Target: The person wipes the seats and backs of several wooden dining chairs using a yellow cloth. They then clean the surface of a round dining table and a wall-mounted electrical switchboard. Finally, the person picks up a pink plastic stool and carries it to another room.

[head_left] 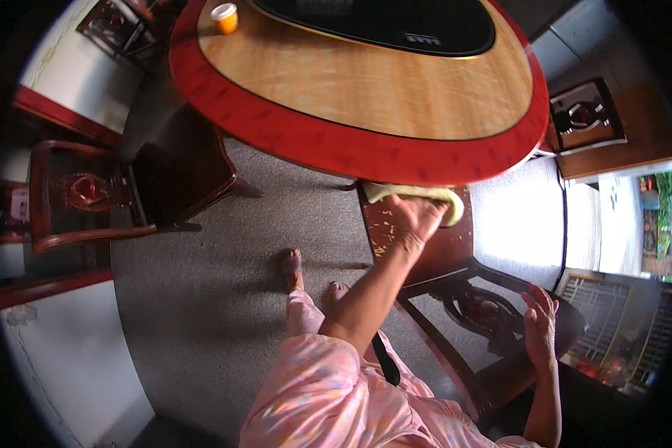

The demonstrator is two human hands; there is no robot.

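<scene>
My left hand (417, 215) holds a pale yellow-green cloth (452, 207) against the worn dark-red seat (451, 246) of a wooden chair, close under the table's red rim. The paint on this seat is patchy. My fingertips are partly hidden by the cloth. Lower down on the right, my right hand (540, 322) is raised beside the chair's carved back (473, 313), fingers apart and holding nothing. Whether it touches the chair back cannot be told.
Ahead stands a table with a red rim (369, 148), a wood-patterned top, a dark glossy centre panel (381, 28) and an orange cup with a white lid (225, 19). Another dark wooden chair (89, 193) is at left, a further one (588, 115) at right. A bright doorway lies right.
</scene>
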